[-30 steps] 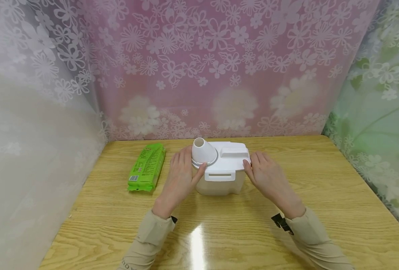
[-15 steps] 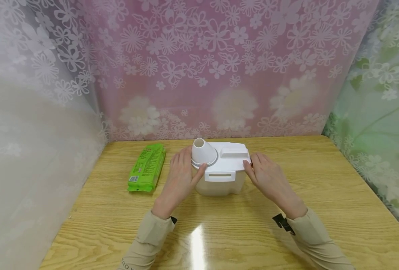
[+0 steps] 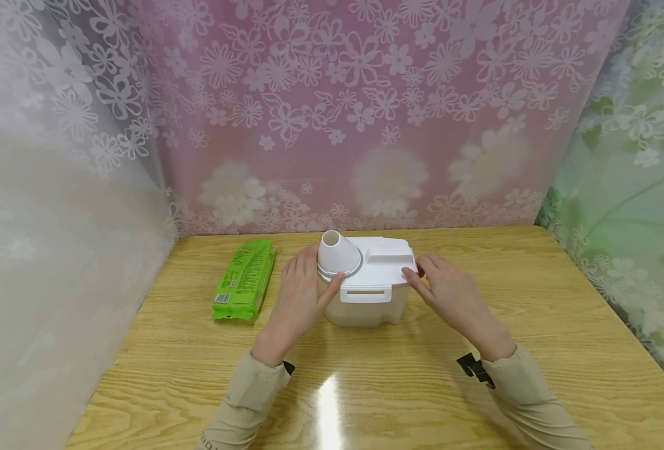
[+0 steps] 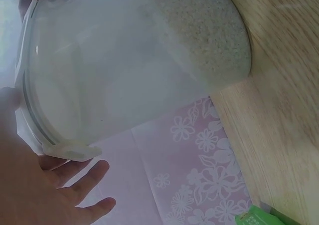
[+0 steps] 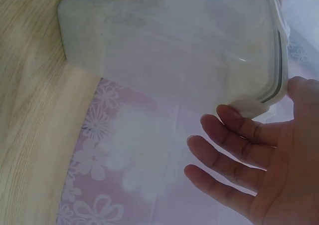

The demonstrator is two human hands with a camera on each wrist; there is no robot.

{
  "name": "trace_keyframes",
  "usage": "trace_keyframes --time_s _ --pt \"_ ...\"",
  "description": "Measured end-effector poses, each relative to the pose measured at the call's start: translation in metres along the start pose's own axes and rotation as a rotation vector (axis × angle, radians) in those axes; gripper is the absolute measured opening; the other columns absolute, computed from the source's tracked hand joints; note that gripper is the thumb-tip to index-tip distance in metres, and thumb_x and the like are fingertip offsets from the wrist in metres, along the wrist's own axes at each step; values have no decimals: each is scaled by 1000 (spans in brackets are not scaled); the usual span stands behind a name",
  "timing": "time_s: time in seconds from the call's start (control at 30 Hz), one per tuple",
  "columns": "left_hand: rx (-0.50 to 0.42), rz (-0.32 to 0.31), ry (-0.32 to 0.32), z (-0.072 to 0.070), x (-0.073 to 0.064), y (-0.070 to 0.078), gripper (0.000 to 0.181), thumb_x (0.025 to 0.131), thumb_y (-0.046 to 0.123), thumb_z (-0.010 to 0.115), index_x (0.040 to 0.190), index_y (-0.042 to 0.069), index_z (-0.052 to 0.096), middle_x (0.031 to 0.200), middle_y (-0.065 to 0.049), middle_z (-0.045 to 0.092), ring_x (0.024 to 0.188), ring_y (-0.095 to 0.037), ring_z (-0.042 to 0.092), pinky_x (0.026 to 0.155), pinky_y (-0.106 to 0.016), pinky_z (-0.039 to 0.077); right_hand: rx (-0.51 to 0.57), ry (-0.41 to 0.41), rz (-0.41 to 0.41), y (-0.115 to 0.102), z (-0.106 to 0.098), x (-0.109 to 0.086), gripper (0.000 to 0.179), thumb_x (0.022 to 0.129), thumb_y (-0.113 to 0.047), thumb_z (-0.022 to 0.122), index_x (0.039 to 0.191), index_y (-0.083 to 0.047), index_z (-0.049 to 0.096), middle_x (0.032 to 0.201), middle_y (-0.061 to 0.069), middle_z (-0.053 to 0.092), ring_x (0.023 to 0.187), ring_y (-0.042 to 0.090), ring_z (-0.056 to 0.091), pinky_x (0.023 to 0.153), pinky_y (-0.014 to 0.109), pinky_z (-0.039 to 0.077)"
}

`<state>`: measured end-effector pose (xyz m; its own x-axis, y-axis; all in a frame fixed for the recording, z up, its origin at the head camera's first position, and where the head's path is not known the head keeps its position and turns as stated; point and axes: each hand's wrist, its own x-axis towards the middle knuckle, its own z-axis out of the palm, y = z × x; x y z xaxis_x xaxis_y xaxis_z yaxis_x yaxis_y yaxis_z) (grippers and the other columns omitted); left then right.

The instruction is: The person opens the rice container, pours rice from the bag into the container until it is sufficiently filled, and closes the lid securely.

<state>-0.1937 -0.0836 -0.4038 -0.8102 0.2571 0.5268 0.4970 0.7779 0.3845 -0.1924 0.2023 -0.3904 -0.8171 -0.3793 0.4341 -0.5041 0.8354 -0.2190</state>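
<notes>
A translucent storage container [image 3: 365, 312] with a white lid [image 3: 385, 272] stands on the table. A white cone-shaped spout [image 3: 338, 253] rises at the lid's left, and a raised white handle [image 3: 390, 255] sits on its right. Pale rice-like grains [image 4: 199, 30] fill its bottom part. My left hand [image 3: 300, 284] grips the lid's left end, thumb in front beside the spout and fingers round the side. My right hand [image 3: 446, 290] holds the right end, thumb on the edge. In the right wrist view the index finger touches a side latch [image 5: 247, 107]; the other fingers are spread apart.
Left of the container lies a green packet [image 3: 244, 280] with printed text and a barcode. The wooden table [image 3: 388, 387] ends at a pink flowered curtain [image 3: 365, 125] behind. More flowered curtains hang at both sides.
My right hand has shifted slightly, its wrist moving a little outward and its thumb straightening on the lid's edge. The left hand and the container stay almost still.
</notes>
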Motion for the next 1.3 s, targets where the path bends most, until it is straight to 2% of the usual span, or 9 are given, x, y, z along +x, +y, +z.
trace_keyframes --time_s 0.27,0.43,0.5,0.57,0.73,0.8,1.03,1.17,1.3 --pt "6 3 -17 -3 1 -1 66 102 45 56 144 -3 39 133 -23 53 126 -40 50 112 -54 36 -4 -2 -16 5 -4 1 26 105 -33 57 96 -10 63 84 3 59 64 13 52 52 27 41" --pt "5 2 -40 -7 1 -3 66 101 46 58 144 -1 40 135 -21 54 128 -37 50 114 -53 35 -39 49 -43 6 -2 2 19 104 -22 58 103 -6 68 96 10 70 76 25 67 56 39 52" --pt "6 9 -45 -9 1 -4 66 101 46 59 145 0 41 135 -19 55 129 -35 50 115 -52 35 -45 66 -40 7 -1 3 21 104 -20 57 107 -4 70 102 14 72 85 31 70 62 45 55" --pt "9 21 -49 -11 1 -5 67 101 47 60 146 1 42 136 -19 55 129 -33 51 115 -51 35 -44 83 -25 8 2 5 23 105 -20 57 108 -2 70 103 16 72 86 33 71 63 47 56" --pt "15 40 -76 -17 2 -7 68 101 45 61 149 2 41 139 -18 54 132 -33 49 114 -52 36 -24 136 8 11 6 10 20 105 -20 56 107 -3 67 93 14 71 65 27 64 50 39 48" --pt "14 41 -89 -19 2 -8 70 100 45 62 151 2 41 143 -17 53 134 -33 48 115 -53 35 -9 148 21 11 6 13 19 106 -20 54 107 -4 65 92 13 70 61 25 61 48 37 45" --pt "19 45 -137 -26 0 -16 79 95 48 66 156 7 36 147 -16 51 137 -35 46 117 -55 31 54 170 62 13 9 24 23 108 -20 51 113 -4 66 102 15 71 72 31 66 55 45 50" --pt "26 67 -137 -28 0 -17 81 94 47 69 157 8 36 145 -15 53 135 -34 48 116 -55 33 47 155 33 14 13 30 28 109 -19 47 121 -2 66 111 18 70 82 36 69 61 49 54" --pt "41 76 -126 -28 0 -16 81 93 46 69 156 8 36 144 -16 54 135 -35 49 116 -54 34 92 137 2 15 16 33 30 109 -15 46 132 -3 62 120 22 68 95 42 69 69 54 55"
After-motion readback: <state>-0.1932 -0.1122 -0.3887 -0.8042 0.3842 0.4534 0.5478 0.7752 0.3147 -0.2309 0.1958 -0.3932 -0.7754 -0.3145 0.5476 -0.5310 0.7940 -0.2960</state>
